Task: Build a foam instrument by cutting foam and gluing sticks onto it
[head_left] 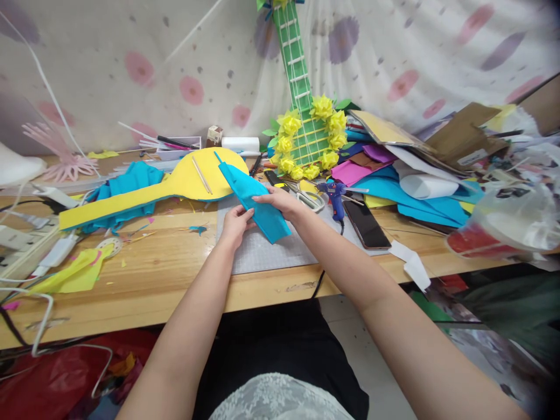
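A folded piece of blue crepe paper (245, 185), narrow at its far end and wider near me, is held at a slant above the grey cutting mat (249, 261). My left hand (237, 226) pinches its left edge between thumb and fingers. Across its middle lies my right hand (279, 202), thumb on top and fingers out toward the right edge. Just beyond, a yellow guitar-shaped cutout (177, 178) with blue sides rests on the table, with thin wooden sticks (202, 175) on it. Scissors (312, 201) lie right of my right hand.
A blue glue gun (336, 201) and a phone (365, 224) are on the right. A green paper guitar with yellow flowers (301, 93) leans at the back. Coloured paper (420, 201) and a plastic tub (490, 233) crowd the right; blue crepe (126, 189) and cables (44, 303) the left.
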Motion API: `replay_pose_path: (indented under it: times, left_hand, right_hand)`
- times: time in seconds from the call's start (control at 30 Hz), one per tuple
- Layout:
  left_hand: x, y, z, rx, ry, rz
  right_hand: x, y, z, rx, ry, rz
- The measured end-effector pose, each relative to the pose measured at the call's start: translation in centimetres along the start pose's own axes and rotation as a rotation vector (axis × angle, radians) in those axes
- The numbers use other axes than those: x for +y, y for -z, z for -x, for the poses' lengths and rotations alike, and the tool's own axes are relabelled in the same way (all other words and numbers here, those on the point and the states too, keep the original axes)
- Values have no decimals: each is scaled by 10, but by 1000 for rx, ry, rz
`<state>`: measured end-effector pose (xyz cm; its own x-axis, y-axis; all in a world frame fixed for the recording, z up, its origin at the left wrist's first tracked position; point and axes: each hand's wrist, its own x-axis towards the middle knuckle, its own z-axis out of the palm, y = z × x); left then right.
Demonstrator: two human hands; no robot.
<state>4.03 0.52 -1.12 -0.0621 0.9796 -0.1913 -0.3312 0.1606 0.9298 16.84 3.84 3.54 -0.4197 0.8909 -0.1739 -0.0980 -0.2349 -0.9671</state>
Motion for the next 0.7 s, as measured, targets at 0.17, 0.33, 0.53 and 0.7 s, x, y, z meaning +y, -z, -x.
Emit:
replay_pose_path:
  times: [0.17, 0.33, 0.53, 0.7]
  left_hand:
    - [1, -2, 0, 5, -63, -15]
    - [0, -1, -1, 31, -97, -9]
    - [2, -1, 0, 40, -124, 8]
    - [3, 1, 1, 53, -117, 2]
  right_hand:
    - [1, 6, -1, 22, 0, 5]
    - [0, 12, 1, 19, 20, 12]
    - [-3, 8, 4, -29, 59, -19]
    - [-3, 7, 3, -42, 62, -45]
